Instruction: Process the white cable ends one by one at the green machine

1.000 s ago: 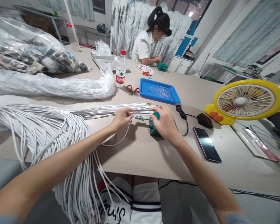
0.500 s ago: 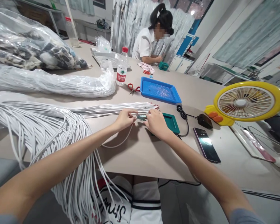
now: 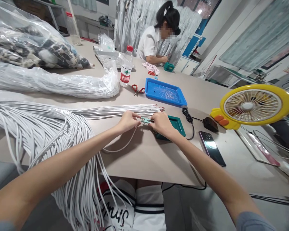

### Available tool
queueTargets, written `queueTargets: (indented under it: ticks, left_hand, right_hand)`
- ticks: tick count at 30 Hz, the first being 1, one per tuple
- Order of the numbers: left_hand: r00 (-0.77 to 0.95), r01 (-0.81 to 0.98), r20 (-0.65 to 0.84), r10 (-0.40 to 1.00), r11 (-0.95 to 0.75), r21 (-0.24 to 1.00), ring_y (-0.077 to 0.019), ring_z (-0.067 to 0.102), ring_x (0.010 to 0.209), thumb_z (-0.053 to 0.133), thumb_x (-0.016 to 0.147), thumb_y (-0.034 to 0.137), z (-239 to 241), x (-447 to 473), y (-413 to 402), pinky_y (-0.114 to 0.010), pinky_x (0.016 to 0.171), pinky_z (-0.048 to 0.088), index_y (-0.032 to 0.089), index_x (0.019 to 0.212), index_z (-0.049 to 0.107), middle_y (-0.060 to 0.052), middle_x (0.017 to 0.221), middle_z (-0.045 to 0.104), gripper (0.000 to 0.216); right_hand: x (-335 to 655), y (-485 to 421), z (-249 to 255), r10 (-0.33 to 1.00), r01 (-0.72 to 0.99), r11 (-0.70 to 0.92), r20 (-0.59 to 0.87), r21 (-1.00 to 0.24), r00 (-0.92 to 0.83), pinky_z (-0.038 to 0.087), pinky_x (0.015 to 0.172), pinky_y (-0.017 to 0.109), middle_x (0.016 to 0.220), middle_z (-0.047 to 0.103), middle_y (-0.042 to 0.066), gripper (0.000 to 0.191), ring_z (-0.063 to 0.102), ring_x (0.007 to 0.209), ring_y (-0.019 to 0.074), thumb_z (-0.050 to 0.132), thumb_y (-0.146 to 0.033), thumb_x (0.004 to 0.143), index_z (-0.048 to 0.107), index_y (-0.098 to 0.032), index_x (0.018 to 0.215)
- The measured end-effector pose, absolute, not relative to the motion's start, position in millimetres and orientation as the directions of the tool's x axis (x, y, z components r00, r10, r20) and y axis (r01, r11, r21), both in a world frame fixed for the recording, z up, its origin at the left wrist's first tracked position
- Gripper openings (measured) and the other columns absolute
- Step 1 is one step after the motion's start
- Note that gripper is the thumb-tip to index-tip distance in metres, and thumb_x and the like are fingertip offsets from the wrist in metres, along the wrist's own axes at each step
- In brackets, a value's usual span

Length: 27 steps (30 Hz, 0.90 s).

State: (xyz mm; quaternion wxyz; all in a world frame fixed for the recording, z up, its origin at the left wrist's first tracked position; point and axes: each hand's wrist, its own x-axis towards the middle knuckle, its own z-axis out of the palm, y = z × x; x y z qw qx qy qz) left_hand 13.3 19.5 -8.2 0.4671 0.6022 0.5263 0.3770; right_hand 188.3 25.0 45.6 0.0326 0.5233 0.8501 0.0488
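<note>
My left hand (image 3: pixel 128 121) pinches the end of a single white cable (image 3: pixel 121 148) that loops down over the table towards me. My right hand (image 3: pixel 162 124) is closed on a small teal and metal clip-like tool (image 3: pixel 145 120), which meets the cable end between the two hands. Under and behind my right hand sits a green device (image 3: pixel 176 125) with a flat top. A large bundle of white cables (image 3: pixel 50 128) lies across the table to my left, with its red-tipped ends just beyond my hands.
A blue tray (image 3: pixel 164 92), red scissors (image 3: pixel 136 89) and a water bottle (image 3: pixel 126 67) stand beyond. A phone (image 3: pixel 212 147), a black plug and cord (image 3: pixel 208 123) and a yellow fan (image 3: pixel 254 106) lie to the right. Bagged cables (image 3: pixel 50 84) lie left. Another person (image 3: pixel 156 40) works at the far end.
My right hand left the top of the green device and came left to the small tool. Both hands now meet at the cable end.
</note>
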Motion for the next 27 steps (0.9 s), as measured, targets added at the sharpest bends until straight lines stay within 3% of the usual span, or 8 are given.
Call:
queueTargets:
  ticks: [8, 14, 18, 22, 27]
  left_hand:
    - [0.139, 0.335, -0.037, 0.990, -0.012, 0.942, -0.0123, 0.056, 0.045, 0.066, 0.061, 0.012, -6, 13, 19, -0.021, 0.047, 0.041, 0.004, 0.095, 0.073, -0.005, 0.053, 0.066, 0.036]
    - [0.132, 0.355, -0.013, 0.991, -0.035, 0.934, -0.0130, 0.055, 0.047, 0.065, 0.061, 0.013, -8, 11, 20, -0.021, 0.048, 0.041, 0.006, 0.094, 0.074, -0.004, 0.051, 0.065, 0.035]
    - [0.145, 0.346, -0.013, 0.989, -0.039, 0.937, -0.0126, 0.055, 0.046, 0.066, 0.061, 0.014, -9, 11, 20, -0.021, 0.049, 0.042, 0.006, 0.095, 0.074, -0.003, 0.051, 0.065, 0.036]
    - [0.163, 0.325, -0.019, 0.986, -0.036, 0.945, -0.0126, 0.056, 0.046, 0.065, 0.062, 0.015, -10, 12, 19, -0.021, 0.049, 0.043, 0.007, 0.095, 0.074, -0.003, 0.051, 0.065, 0.035]
    - [0.160, 0.288, -0.019, 0.987, -0.028, 0.957, -0.0138, 0.059, 0.049, 0.064, 0.062, 0.015, -10, 10, 19, -0.021, 0.048, 0.042, 0.007, 0.093, 0.073, -0.003, 0.053, 0.064, 0.033]
  right_hand:
    - [190, 25, 43, 0.892, 0.888, 0.448, 0.014, 0.107, -0.452, 0.032, 0.074, 0.032, 0.086, 0.071, 0.012, 0.014, 0.059, 0.085, 0.0231, 0.060, -0.023, 0.077, 0.070, -0.014, 0.072]
    - [190, 24, 40, 0.893, 0.890, 0.448, 0.014, 0.080, -0.451, 0.032, 0.086, 0.037, 0.085, 0.071, 0.011, 0.015, 0.056, 0.092, 0.0253, 0.061, -0.026, 0.077, 0.070, -0.015, 0.074]
    - [196, 25, 40, 0.895, 0.894, 0.446, 0.000, 0.045, -0.446, 0.029, 0.094, 0.043, 0.096, 0.070, 0.010, 0.023, 0.054, 0.100, 0.0261, 0.062, -0.036, 0.080, 0.071, -0.017, 0.089]
    - [207, 30, 41, 0.916, 0.914, 0.399, -0.016, -0.068, -0.401, 0.025, 0.099, 0.050, 0.113, 0.066, 0.008, 0.033, 0.050, 0.111, 0.0272, 0.049, -0.044, 0.089, 0.068, -0.022, 0.103]
    - [215, 35, 39, 0.937, 0.930, 0.347, 0.019, -0.118, -0.348, 0.027, 0.097, 0.049, 0.115, 0.064, 0.009, 0.035, 0.050, 0.110, 0.0272, 0.037, -0.037, 0.095, 0.068, -0.022, 0.102]
